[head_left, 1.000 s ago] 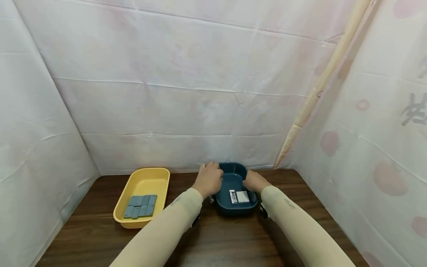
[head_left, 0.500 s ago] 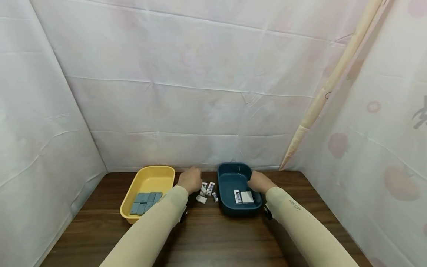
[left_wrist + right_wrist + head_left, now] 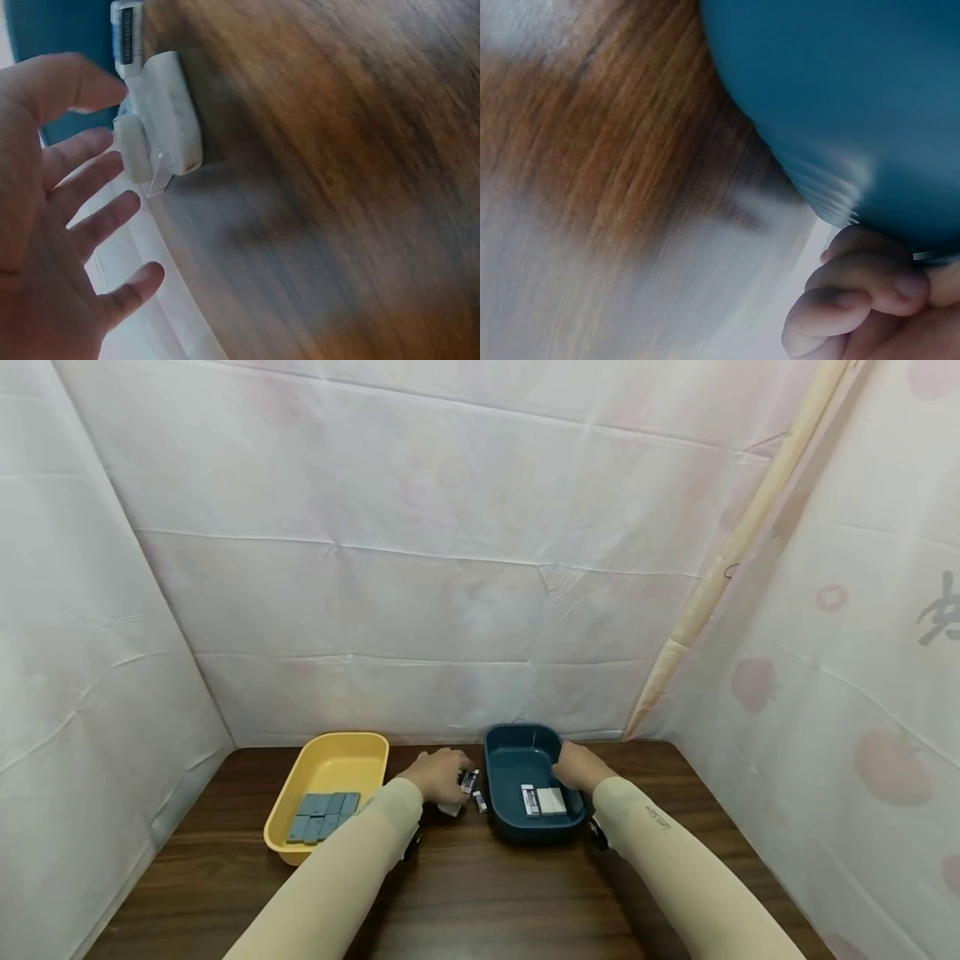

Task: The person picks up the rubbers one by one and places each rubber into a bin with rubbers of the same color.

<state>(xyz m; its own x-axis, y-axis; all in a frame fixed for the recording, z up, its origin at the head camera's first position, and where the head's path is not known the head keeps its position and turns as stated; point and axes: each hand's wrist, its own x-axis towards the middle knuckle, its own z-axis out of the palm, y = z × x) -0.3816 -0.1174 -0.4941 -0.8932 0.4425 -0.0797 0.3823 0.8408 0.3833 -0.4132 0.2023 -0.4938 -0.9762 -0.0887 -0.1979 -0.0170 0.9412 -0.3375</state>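
My left hand (image 3: 437, 774) hovers over a small pile of loose erasers between the two trays. In the left wrist view its fingers (image 3: 97, 217) are spread, with thumb and fingertips close beside a white eraser (image 3: 176, 112); whether they touch is unclear. A sleeved eraser (image 3: 127, 34) lies near the thumb, and another small eraser (image 3: 480, 802) sits by the blue tray. My right hand (image 3: 580, 767) grips the right rim of the dark blue tray (image 3: 517, 837), its fingers (image 3: 832, 311) curled. Inside that tray are a sleeved eraser (image 3: 531, 800) and white erasers (image 3: 552, 802), side by side.
A yellow tray (image 3: 275, 810) stands to the left, holding grey rectangular blocks (image 3: 322, 817) laid in rows. Both trays rest on a dark wooden table (image 3: 480, 893). White sheeting (image 3: 450, 610) rises behind and at both sides.
My left hand has left the blue tray, moved left past the loose erasers, then come slightly back right over them with fingers spreading. The right hand stays at the tray's rim.
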